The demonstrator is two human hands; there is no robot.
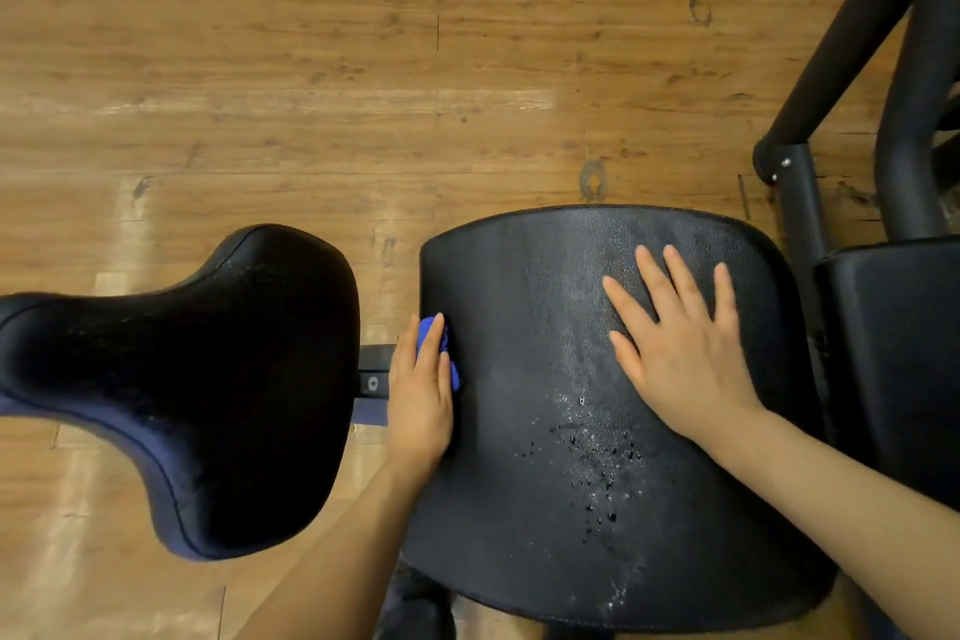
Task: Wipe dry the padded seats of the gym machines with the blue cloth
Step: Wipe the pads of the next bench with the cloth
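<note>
Blue cloth shows as a bunched wad under the left hand, whose fingers fold over it and press it against the left edge of the wide black padded seat; only a sliver of the fabric peeks out past the fingertips and along the thumb side. That hand sits right at the seat's rim, half over the gap where a bit of dark frame bracket shows between this pad and its neighbour. The right hand lies flat on the upper right part of the same seat, fingers straight and spread, holding nothing, apparently steadying the pad. Between the two hands and nearer the person, a scatter of water droplets still beads on the textured vinyl, with a duller damp streak running up the middle. To the left, well apart from the cloth, stands a saddle-shaped seat with a faint sheen that may be moisture. At the right edge are a further black pad and black steel tubes over the wooden floor. The wiping of this seat looks only partly done; the next move likely calls for dragging the cloth rightward and toward the body through the droplets, pressing firmly enough to lift them rather than smear them.
</note>
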